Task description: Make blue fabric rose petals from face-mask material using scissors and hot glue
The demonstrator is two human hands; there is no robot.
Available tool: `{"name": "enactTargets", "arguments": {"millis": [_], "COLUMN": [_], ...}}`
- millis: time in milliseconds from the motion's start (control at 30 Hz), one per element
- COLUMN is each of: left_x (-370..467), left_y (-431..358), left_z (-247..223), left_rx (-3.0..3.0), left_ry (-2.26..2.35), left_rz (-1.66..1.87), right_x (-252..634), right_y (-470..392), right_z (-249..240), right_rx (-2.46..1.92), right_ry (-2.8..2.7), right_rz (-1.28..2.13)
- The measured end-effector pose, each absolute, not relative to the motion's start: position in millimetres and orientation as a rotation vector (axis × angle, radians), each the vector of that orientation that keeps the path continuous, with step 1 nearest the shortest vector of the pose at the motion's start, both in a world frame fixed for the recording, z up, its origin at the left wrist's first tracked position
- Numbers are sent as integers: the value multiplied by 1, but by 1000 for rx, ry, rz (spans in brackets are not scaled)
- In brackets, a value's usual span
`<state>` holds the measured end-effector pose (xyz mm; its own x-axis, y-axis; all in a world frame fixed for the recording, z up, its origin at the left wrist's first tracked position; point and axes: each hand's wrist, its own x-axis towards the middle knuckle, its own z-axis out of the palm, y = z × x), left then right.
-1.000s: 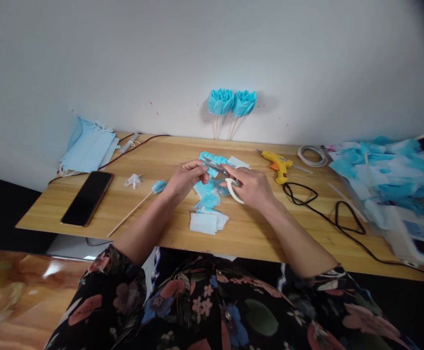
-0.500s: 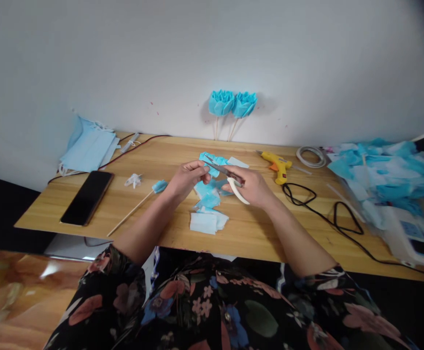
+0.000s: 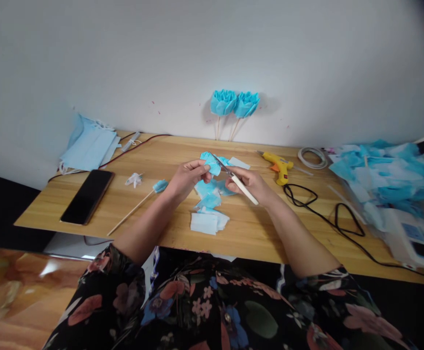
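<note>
Between finger and thumb, my left hand [image 3: 189, 181] pinches a piece of blue mask fabric [image 3: 212, 166]. My right hand [image 3: 253, 183] is closed around white-handled scissors [image 3: 244, 188]. Their blades lie across the fabric, pointing up and to the left. Under and in front of my hands are several blue and white fabric scraps [image 3: 209, 222] on the wooden table. A wooden stick with a small blue fabric tip [image 3: 160, 185] lies left of my left wrist. Two finished-looking blue fabric flowers [image 3: 223, 102] on sticks lean against the wall behind.
A black phone [image 3: 87, 197] and a stack of blue face masks [image 3: 88, 145] lie at the left. At the right are a yellow glue gun [image 3: 279, 167] with a black cord [image 3: 338, 228], a roll of tape [image 3: 312, 158] and a heap of blue fabric pieces [image 3: 390, 170].
The scissors have turned in my right hand, their handles now pointing down to the right. Blue fabric now shows at my left fingertips, under the blades.
</note>
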<state>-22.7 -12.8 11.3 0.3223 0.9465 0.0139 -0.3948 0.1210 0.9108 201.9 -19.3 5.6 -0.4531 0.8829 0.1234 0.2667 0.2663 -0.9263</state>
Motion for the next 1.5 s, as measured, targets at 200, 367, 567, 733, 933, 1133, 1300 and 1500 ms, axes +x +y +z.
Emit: {"name": "enactTargets", "arguments": {"millis": [200, 367, 567, 733, 933, 1133, 1300, 1500], "left_x": [-24, -25, -25, -23, -24, -25, -23, -17], "left_y": [-10, -6, -9, -9, -9, -7, -8, -15], "left_z": [7, 1, 5, 5, 4, 2, 0, 0], "left_rx": [981, 1149, 1223, 1211, 1264, 1151, 1104, 1095], "left_ry": [615, 776, 819, 864, 946, 968, 858, 761], "left_rz": [1073, 1203, 1232, 1220, 1199, 1193, 1159, 1129], "right_x": [202, 199, 194, 192, 191, 199, 195, 180], "right_y": [-17, -22, -27, -29, -32, -25, -20, -29], "right_z": [3, 8, 12, 12, 12, 16, 18, 15], "right_rx": [-1039, -1148, -1273, -1294, -1269, -1087, -1079, -961], "right_ry": [-1881, -2012, -2197, -2271, -2200, -1585, -1307, -1296], "right_rz": [1156, 917, 491, 309, 327, 1003, 1216, 1359]}}
